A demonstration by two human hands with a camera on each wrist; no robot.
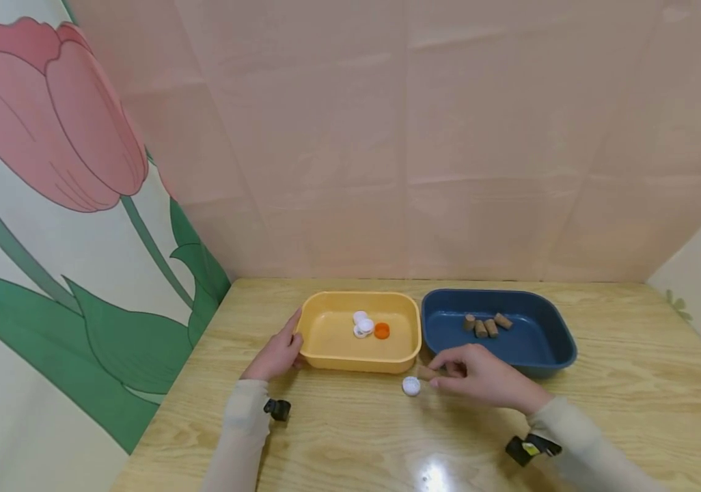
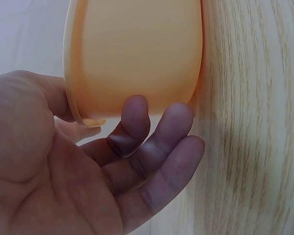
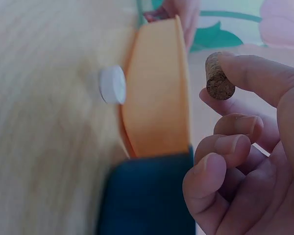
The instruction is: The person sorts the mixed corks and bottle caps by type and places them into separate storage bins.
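Observation:
My right hand (image 1: 479, 374) pinches a short brown cork (image 3: 219, 77) between thumb and index finger, in front of the trays. Just left of that cork, a white bottle cap (image 1: 411, 386) lies on the wooden table. At the left end of the yellow tray (image 1: 350, 364), my left hand (image 1: 277, 347) holds the rim with thumb and index finger, the other fingers bent beside its outer wall. Inside this tray are several white caps (image 1: 365, 326) and an orange cap (image 1: 382, 331). Several corks (image 1: 486, 328) lie in the dark blue tray (image 1: 550, 350) to its right.
Both trays stand side by side on the wooden table (image 1: 338, 437), the blue one close against the yellow one's right end. A pink cloth backdrop (image 1: 400, 150) rises behind the table's far edge. A tulip-patterned panel (image 1: 49, 116) borders the left.

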